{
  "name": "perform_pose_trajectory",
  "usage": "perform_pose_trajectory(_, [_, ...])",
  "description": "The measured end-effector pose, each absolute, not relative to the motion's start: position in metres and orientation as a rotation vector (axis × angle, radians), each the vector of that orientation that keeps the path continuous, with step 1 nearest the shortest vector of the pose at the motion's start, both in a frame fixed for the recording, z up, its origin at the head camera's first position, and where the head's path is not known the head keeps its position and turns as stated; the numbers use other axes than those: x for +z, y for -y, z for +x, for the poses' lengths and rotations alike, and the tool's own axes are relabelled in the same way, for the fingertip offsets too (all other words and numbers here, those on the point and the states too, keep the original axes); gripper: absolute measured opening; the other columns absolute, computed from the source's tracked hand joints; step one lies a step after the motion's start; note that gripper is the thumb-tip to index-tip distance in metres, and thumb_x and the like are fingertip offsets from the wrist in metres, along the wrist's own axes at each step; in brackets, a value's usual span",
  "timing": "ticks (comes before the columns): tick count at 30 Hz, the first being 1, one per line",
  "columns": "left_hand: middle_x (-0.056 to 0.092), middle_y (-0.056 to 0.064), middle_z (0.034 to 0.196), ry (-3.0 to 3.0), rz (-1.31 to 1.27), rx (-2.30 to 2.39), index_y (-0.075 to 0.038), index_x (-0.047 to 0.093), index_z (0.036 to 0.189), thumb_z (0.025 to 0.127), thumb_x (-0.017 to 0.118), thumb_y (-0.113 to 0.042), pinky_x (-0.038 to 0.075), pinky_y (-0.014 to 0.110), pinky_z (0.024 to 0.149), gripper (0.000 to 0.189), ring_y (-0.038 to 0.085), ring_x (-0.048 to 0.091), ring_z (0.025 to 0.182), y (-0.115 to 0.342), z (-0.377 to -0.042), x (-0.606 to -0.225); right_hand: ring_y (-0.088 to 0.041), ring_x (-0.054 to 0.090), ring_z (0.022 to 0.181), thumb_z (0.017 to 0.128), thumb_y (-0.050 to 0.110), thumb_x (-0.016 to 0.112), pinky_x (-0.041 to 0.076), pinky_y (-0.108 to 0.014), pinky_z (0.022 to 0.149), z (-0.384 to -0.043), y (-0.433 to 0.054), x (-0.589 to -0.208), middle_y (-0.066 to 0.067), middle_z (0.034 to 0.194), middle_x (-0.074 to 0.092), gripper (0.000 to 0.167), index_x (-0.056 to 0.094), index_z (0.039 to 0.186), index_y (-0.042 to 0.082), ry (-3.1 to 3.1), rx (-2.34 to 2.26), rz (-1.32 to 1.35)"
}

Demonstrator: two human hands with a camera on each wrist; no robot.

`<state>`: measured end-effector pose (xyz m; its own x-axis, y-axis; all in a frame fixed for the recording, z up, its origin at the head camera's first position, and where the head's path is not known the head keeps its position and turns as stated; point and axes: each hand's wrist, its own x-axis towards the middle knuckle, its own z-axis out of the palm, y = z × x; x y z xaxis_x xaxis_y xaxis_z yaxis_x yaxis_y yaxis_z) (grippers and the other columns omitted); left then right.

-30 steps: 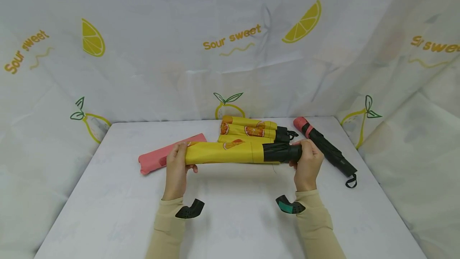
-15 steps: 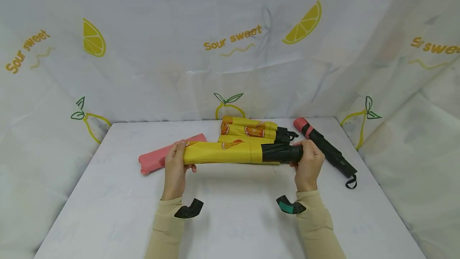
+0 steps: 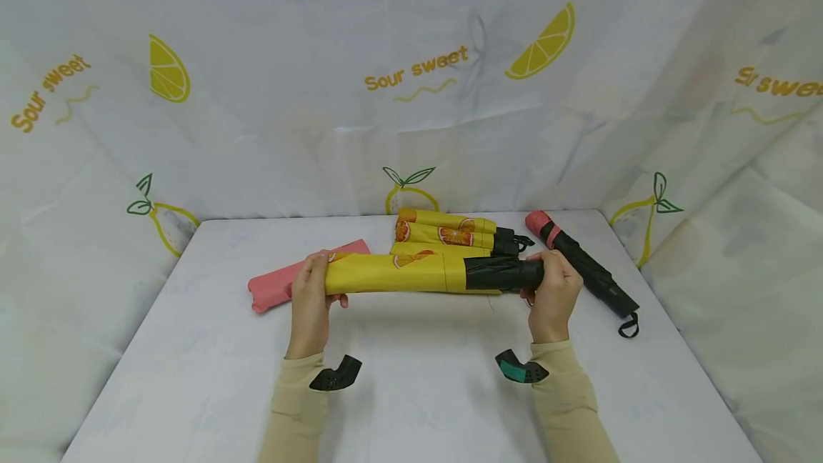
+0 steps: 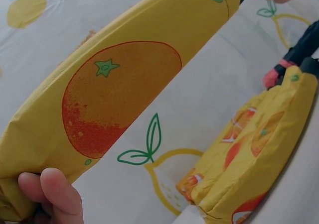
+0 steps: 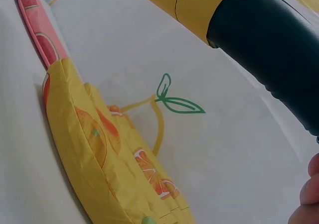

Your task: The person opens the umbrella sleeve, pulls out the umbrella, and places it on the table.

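A yellow umbrella sleeve point(image 3: 392, 275) printed with oranges is held level above the table. My left hand point(image 3: 310, 306) grips its left end, thumb and fingers around the fabric. Out of its right end sticks a black folded umbrella point(image 3: 498, 273), and my right hand point(image 3: 554, 299) grips that umbrella's far end. In the left wrist view, two fingertips point(image 4: 61, 191) lie along the sleeve's lower edge. The right wrist view has the smooth dark umbrella point(image 5: 274, 50) emerging from the sleeve's hem. How much umbrella lies inside the sleeve is hidden.
Yellow orange-print umbrellas point(image 3: 450, 234) with black ends lie side by side behind the held one. A flat pink sleeve point(image 3: 273, 286) is at the left. At the right, a black folded umbrella point(image 3: 591, 270) with a pink end and wrist loop lies slanted on the white table point(image 3: 411, 391).
My left hand and the sleeve have shifted slightly left, while my right hand has edged right. A little more of the black umbrella shows beyond the sleeve.
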<state>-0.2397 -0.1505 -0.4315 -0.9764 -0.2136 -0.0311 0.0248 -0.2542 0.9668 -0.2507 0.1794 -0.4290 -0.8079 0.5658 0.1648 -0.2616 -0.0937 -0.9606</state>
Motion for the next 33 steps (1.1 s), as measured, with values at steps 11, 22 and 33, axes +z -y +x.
perform_pose_trajectory(11, [0.062, 0.005, 0.112, 1.801, 0.236, -2.366, -0.008, 0.058, 0.114, 0.105, 0.051, -0.045, 0.049, 0.019, 0.052, 0.038, 0.017, 0.056, 0.082, 0.1525, -0.2401, -0.4319, -0.01, 0.044, 0.034, 0.1, 0.013, 0.047, 0.036, -0.02, 0.031, -0.2518, -0.1806, -0.4294, 0.003, 0.057, 0.057, 0.032, 0.066, 0.076, 0.003, 1.606, 1.963, -0.328])
perform_pose_trajectory(22, [0.064, 0.003, 0.107, 1.787, 0.266, -2.365, -0.009, 0.058, 0.111, 0.105, 0.053, -0.044, 0.048, 0.019, 0.051, 0.036, 0.016, 0.056, 0.08, 0.1548, -0.24, -0.4309, -0.01, 0.043, 0.034, 0.1, 0.013, 0.047, 0.036, -0.02, 0.032, -0.2518, -0.1812, -0.4298, 0.002, 0.057, 0.056, 0.032, 0.066, 0.076, 0.004, 1.599, 1.964, -0.33])
perform_pose_trajectory(33, [0.063, 0.005, 0.107, 1.772, 0.263, -2.358, -0.011, 0.06, 0.11, 0.104, 0.054, -0.046, 0.048, 0.019, 0.049, 0.037, 0.016, 0.055, 0.079, 0.1566, -0.2404, -0.4325, -0.009, 0.044, 0.034, 0.1, 0.012, 0.047, 0.038, -0.02, 0.031, -0.2522, -0.1812, -0.4298, 0.003, 0.056, 0.056, 0.032, 0.066, 0.076, 0.004, 1.588, 1.959, -0.336])
